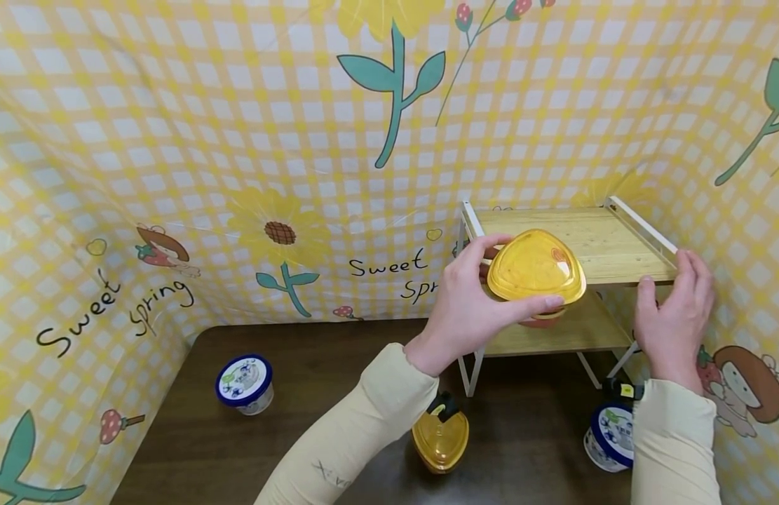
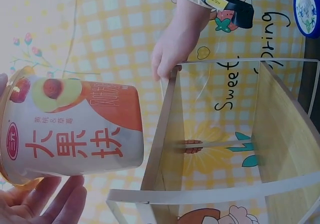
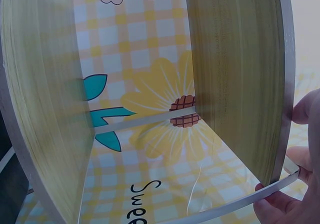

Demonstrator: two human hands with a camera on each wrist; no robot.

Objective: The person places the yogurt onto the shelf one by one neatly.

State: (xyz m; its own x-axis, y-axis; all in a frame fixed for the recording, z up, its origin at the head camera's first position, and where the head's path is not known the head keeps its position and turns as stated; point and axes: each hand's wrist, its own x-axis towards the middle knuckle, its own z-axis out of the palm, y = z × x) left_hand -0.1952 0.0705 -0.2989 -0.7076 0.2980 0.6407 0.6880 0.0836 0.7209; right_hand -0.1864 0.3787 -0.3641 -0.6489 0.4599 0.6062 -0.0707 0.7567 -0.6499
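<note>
My left hand grips a fruit cup with a rounded-triangular yellow lid, its thumb along the near rim. Peach and strawberry pictures mark the cup's white and orange side in the left wrist view. In the head view the cup overlaps the top board of a two-tier wooden shelf with white metal rails. At the shelf's front right corner, my right hand pinches the board edge and rail end. The right wrist view shows the right hand's fingers curled at that rail corner.
A dark brown table carries the shelf. On its left stands a blue-lidded tub; another blue-lidded tub sits by the right sleeve. A second yellow-lidded cup is beneath the left forearm. Checked cloth surrounds the table.
</note>
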